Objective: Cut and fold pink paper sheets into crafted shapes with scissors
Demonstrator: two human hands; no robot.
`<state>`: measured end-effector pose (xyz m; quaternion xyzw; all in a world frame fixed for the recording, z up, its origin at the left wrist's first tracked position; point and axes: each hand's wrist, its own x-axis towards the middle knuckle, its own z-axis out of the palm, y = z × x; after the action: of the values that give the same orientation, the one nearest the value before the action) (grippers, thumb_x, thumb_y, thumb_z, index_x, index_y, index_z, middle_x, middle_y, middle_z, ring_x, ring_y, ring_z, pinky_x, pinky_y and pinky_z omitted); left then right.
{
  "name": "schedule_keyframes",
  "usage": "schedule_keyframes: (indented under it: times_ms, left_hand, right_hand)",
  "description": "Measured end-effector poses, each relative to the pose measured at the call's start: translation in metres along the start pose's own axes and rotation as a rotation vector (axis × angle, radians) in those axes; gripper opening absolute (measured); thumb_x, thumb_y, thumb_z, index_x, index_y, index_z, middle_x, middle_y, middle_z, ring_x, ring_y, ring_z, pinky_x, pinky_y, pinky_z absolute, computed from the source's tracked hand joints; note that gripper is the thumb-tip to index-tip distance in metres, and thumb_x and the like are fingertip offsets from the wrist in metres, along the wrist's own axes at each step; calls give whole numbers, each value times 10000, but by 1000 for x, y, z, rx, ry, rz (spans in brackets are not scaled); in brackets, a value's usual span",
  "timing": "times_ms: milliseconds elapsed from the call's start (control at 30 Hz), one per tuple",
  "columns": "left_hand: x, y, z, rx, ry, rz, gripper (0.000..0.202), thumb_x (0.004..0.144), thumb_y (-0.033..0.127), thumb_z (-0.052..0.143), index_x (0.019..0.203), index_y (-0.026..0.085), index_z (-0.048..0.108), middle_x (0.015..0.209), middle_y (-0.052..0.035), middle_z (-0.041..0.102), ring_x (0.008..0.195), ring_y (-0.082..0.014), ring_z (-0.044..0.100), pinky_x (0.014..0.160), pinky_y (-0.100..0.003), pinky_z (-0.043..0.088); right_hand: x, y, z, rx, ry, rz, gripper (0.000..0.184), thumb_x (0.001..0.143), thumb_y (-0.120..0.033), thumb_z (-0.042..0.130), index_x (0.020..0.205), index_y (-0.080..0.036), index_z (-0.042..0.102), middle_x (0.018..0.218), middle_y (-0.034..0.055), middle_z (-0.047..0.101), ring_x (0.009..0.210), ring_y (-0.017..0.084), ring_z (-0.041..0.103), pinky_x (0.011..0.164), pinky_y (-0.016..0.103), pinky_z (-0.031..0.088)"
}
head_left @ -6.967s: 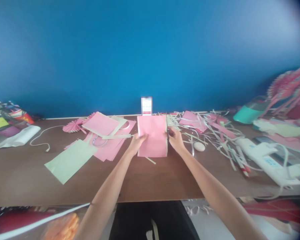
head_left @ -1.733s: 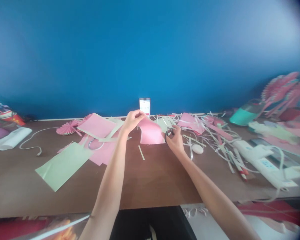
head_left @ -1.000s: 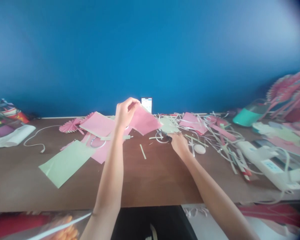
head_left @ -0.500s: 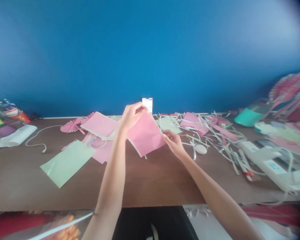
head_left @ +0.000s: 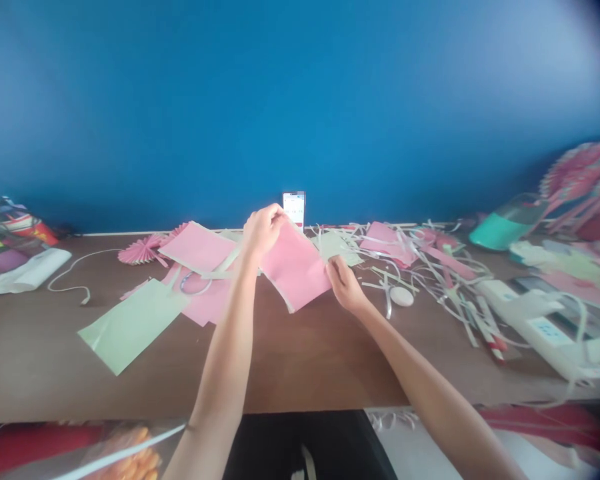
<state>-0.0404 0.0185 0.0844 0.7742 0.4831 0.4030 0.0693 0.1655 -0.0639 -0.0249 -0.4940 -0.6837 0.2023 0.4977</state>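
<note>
Brown table [head_left: 305,360], littered with paper strips [head_left: 430,280] at right; pale green sheet [head_left: 133,325] lying flat at left. Pink paper sheet [head_left: 295,267] held up over the table's centre. Left hand [head_left: 263,233] clenched on its top corner. Right hand [head_left: 345,285] at its right edge, fingers [head_left: 333,268] touching; firmness of grip cannot be told.

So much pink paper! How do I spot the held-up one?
Find the brown table under the blue wall. Mid-table, a tilted pink paper sheet is lifted. Other pink sheets lie flat; only this one is held, by the left hand and right hand.
</note>
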Motion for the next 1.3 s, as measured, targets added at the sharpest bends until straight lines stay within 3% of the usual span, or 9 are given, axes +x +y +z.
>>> schedule_keyframes:
  times_ms: [133, 267, 400, 600, 667, 833, 1000, 1167, 1300]
  left_hand:
    - [2, -2, -2, 5, -85, -14, 174, 894, 262, 436, 906, 232, 607, 879, -18, 678, 764, -164, 582, 686, -271, 395]
    - [3, -1, -10, -66, -231, 81, 284, 881, 156, 412, 1083, 268, 577, 953, -3, 681, 841, -156, 603, 768, -275, 415]
    - [2, 7, -16, -25, -300, 158, 332, 866, 90, 383, 1026, 260, 619, 1013, -6, 677, 919, -169, 597, 827, -303, 418]
    - [-2, 32, -33, 122, -64, 281, 388, 875, 38, 334, 1026, 246, 626, 1158, -21, 634, 1136, -206, 492, 979, -416, 339]
    - [-5, 43, -36, 115, -95, 340, 314, 901, 102, 376, 1040, 242, 621, 1139, -25, 638, 1132, -201, 498, 970, -393, 357]
    - [-12, 62, -10, 105, -349, 496, 226, 888, 240, 504, 1090, 222, 604, 1128, -38, 632, 1090, -194, 530, 904, -335, 410]
    - [-11, 60, 28, 171, -547, 576, 100, 818, 238, 594, 850, 162, 651, 894, -46, 661, 943, -200, 559, 858, -333, 406]
    - [-8, 58, 29, 162, -528, 591, 106, 829, 256, 581, 856, 182, 653, 874, -44, 640, 940, -209, 526, 803, -322, 384]
    - [-9, 58, 25, 125, -611, 522, 141, 842, 262, 548, 773, 188, 648, 854, -42, 609, 838, -188, 537, 682, -290, 365]
  right_hand:
    - [0, 5, -1, -14, -32, 47, 228, 937, -397, 384, 841, -206, 462, 669, -16, 486, 601, 130, 448, 597, 257, 363]
    - [1, 11, 0, 39, -68, 99, 264, 924, -421, 414, 907, -191, 544, 700, 5, 582, 628, 147, 525, 618, 261, 400]
    - [1, 11, 0, 26, -40, 70, 277, 918, -412, 432, 933, -191, 598, 782, 24, 629, 689, 162, 557, 644, 267, 411]
    - [1, 6, -5, 73, 88, 89, 278, 932, -409, 413, 882, -194, 583, 630, -11, 545, 525, 132, 488, 524, 251, 376]
    - [2, 6, -6, 66, 94, 65, 267, 927, -399, 428, 873, -193, 590, 667, 1, 568, 569, 140, 508, 546, 254, 387]
    - [2, 5, -6, -6, 78, -16, 236, 925, -369, 438, 893, -192, 590, 724, 10, 591, 630, 149, 521, 585, 256, 388]
    - [-2, 4, -8, -88, 110, -81, 220, 926, -356, 450, 918, -194, 598, 751, 17, 625, 650, 153, 554, 629, 262, 404]
    - [-3, 3, -10, -157, 169, -108, 209, 923, -357, 453, 911, -203, 593, 738, 19, 632, 639, 155, 565, 615, 257, 402]
    - [-3, -1, -9, -112, 177, -68, 225, 926, -376, 430, 891, -206, 573, 731, 22, 611, 644, 160, 546, 601, 265, 391]
